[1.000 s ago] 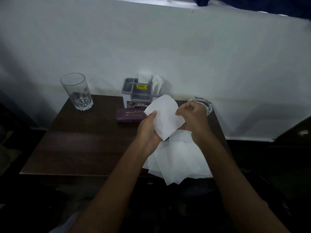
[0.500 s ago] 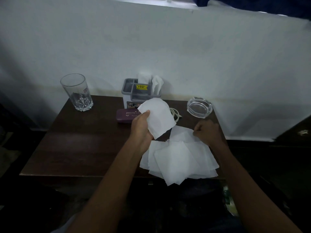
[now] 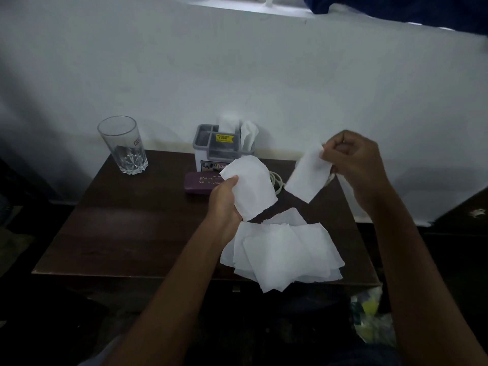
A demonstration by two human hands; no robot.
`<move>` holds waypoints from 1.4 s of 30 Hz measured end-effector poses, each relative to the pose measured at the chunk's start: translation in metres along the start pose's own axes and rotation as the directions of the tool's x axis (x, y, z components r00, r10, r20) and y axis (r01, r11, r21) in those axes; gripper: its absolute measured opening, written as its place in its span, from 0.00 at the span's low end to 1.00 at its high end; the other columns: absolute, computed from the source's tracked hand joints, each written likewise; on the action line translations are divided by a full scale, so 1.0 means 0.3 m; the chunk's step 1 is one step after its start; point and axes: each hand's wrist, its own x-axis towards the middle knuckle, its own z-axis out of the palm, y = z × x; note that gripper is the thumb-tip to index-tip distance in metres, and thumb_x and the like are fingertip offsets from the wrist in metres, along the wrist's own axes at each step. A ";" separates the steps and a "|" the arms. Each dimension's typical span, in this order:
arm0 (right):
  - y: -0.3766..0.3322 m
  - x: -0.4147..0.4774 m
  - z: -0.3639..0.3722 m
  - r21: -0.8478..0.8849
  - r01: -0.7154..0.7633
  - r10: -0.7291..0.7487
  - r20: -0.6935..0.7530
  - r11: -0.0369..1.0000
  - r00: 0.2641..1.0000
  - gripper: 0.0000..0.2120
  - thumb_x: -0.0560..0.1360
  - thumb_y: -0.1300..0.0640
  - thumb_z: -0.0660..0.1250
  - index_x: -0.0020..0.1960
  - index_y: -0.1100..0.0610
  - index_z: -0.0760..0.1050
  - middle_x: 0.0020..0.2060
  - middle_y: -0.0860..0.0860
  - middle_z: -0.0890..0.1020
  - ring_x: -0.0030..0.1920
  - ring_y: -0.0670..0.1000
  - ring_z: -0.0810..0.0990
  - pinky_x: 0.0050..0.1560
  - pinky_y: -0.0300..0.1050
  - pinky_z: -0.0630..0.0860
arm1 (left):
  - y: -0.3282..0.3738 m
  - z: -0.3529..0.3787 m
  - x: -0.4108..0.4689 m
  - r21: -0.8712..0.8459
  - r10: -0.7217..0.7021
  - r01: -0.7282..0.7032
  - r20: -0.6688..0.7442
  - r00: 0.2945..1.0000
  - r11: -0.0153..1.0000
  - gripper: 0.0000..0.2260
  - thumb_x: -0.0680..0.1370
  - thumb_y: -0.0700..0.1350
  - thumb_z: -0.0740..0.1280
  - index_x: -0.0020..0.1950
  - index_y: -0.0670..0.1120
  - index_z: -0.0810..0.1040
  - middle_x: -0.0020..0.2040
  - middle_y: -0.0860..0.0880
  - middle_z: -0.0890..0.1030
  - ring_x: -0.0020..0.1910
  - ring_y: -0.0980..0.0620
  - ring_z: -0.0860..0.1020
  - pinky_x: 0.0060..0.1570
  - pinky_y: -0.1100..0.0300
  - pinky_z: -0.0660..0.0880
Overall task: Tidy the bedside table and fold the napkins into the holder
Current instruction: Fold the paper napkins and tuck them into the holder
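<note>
At the far left of the dark wooden bedside table (image 3: pixel 132 228) stood a clear cut-glass tumbler (image 3: pixel 122 146). Further along, against the wall, sat the grey plastic compartment holder (image 3: pixel 208 143) with a couple of white napkins already tucked upright (image 3: pixel 248 134) in its right-hand slot, and a flat purple case (image 3: pixel 196 183) lay just in front of it.

The left hand (image 3: pixel 224 204) held one white paper napkin (image 3: pixel 250 186) up over the case, thumb pressed on its face and the other fingers curled behind it. Below lay the loose pile of white napkins (image 3: pixel 282 249), overhanging the table's front edge. To the right, the right hand (image 3: pixel 353 165) was raised with its fingers curled, pinching a second white sheet (image 3: pixel 307 175) by its top corner so that it hung free.

The paper looked thin, limp and very light. I would judge it easy to tear or crumple, best taken by a corner or an edge, with a light pinch.

Half a second earlier the right hand had been down on the pile. By now it had lifted a sheet clear and up to the right, while the left hand's napkin had hardly moved.
</note>
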 end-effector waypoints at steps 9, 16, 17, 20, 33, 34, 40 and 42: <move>-0.104 -0.034 0.141 0.576 -0.100 0.107 0.022 0.811 0.994 0.13 0.71 0.72 0.61 0.33 0.57 0.68 0.28 0.48 0.76 0.26 0.47 0.73 0.27 0.35 0.70 | -0.005 0.010 -0.017 -0.105 -0.076 0.095 0.173 0.982 0.990 0.14 0.81 0.45 0.58 0.64 0.43 0.73 0.58 0.45 0.80 0.56 0.45 0.78 0.51 0.50 0.76; 0.034 -0.062 0.257 0.432 -0.319 0.414 -0.144 0.844 0.899 0.07 0.70 0.68 0.65 0.37 0.61 0.69 0.33 0.53 0.71 0.38 0.53 0.70 0.32 0.40 0.74 | -0.005 0.013 -0.021 -0.109 -0.041 0.062 0.180 0.983 0.992 0.13 0.81 0.47 0.57 0.59 0.44 0.76 0.61 0.44 0.79 0.61 0.44 0.76 0.63 0.48 0.71; 0.032 -0.069 0.268 0.408 -0.316 0.410 -0.166 0.856 0.897 0.05 0.71 0.68 0.65 0.39 0.62 0.69 0.32 0.52 0.72 0.37 0.51 0.72 0.33 0.41 0.76 | -0.008 0.013 -0.023 -0.112 -0.033 0.055 0.194 0.980 0.992 0.13 0.81 0.47 0.56 0.59 0.44 0.76 0.61 0.44 0.79 0.61 0.43 0.76 0.64 0.47 0.70; 0.031 -0.079 0.291 0.314 -0.314 0.386 -0.199 0.896 0.901 0.03 0.71 0.68 0.65 0.41 0.63 0.71 0.32 0.50 0.73 0.34 0.45 0.72 0.37 0.43 0.78 | -0.015 0.013 -0.020 -0.157 -0.012 0.046 0.211 0.977 0.987 0.17 0.82 0.48 0.53 0.65 0.43 0.74 0.63 0.42 0.78 0.63 0.40 0.75 0.66 0.41 0.69; 0.059 -0.054 0.265 0.058 -0.249 0.254 -0.091 0.967 0.963 0.07 0.69 0.67 0.66 0.36 0.58 0.72 0.33 0.49 0.76 0.36 0.47 0.75 0.38 0.46 0.79 | -0.002 0.021 -0.033 -0.125 -0.056 0.079 0.177 0.983 0.989 0.18 0.81 0.50 0.57 0.65 0.40 0.72 0.60 0.41 0.79 0.52 0.43 0.79 0.49 0.46 0.78; 0.062 -0.048 0.254 0.074 -0.249 0.255 -0.079 0.966 0.964 0.06 0.69 0.68 0.66 0.37 0.59 0.73 0.34 0.49 0.77 0.36 0.46 0.75 0.37 0.45 0.80 | 0.000 0.021 -0.032 -0.127 -0.049 0.065 0.126 0.991 0.990 0.14 0.81 0.47 0.59 0.63 0.40 0.71 0.60 0.41 0.78 0.49 0.44 0.79 0.45 0.46 0.78; 0.266 -0.025 0.131 -0.305 -0.313 0.322 -0.024 0.900 0.947 0.08 0.72 0.66 0.64 0.37 0.58 0.77 0.39 0.59 0.80 0.41 0.56 0.78 0.42 0.45 0.73 | 0.035 0.007 -0.037 -0.108 -0.011 0.008 -0.036 0.999 0.994 0.16 0.80 0.43 0.61 0.68 0.44 0.69 0.65 0.42 0.76 0.53 0.43 0.76 0.52 0.43 0.73; 0.324 -0.035 0.108 -0.547 -0.251 0.361 0.100 0.798 0.927 0.05 0.71 0.67 0.67 0.45 0.65 0.81 0.45 0.60 0.82 0.46 0.55 0.79 0.47 0.43 0.71 | 0.038 0.003 -0.037 -0.076 0.001 -0.005 -0.055 0.998 0.997 0.14 0.80 0.43 0.61 0.65 0.44 0.70 0.65 0.42 0.76 0.51 0.43 0.77 0.55 0.44 0.73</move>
